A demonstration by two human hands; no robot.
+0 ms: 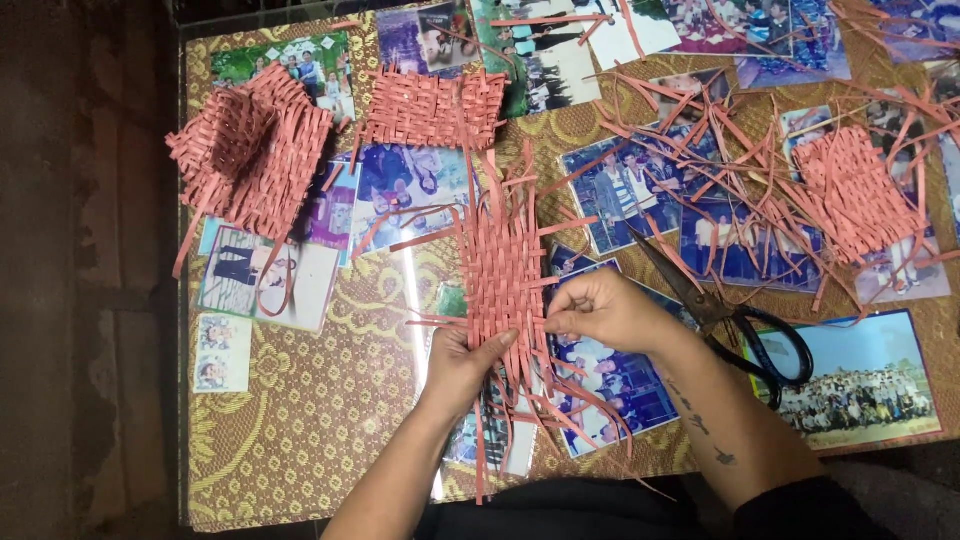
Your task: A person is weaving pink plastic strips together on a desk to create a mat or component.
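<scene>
Pinching strip at woven mat [503,270] edge: right hand [600,310]; left hand [462,362] clasps mat underneath.

A single head-worn camera looks steeply down from above the person's own body, facing away from them across the worktop [300,420], so both forearms enter from the bottom edge and the left hand [462,365] and right hand [605,308] sit just below the middle of the view. It is close enough that the worktop fills most of the picture. Dark floor shows left of the left hand, and the worktop's far edge runs along the top.
</scene>
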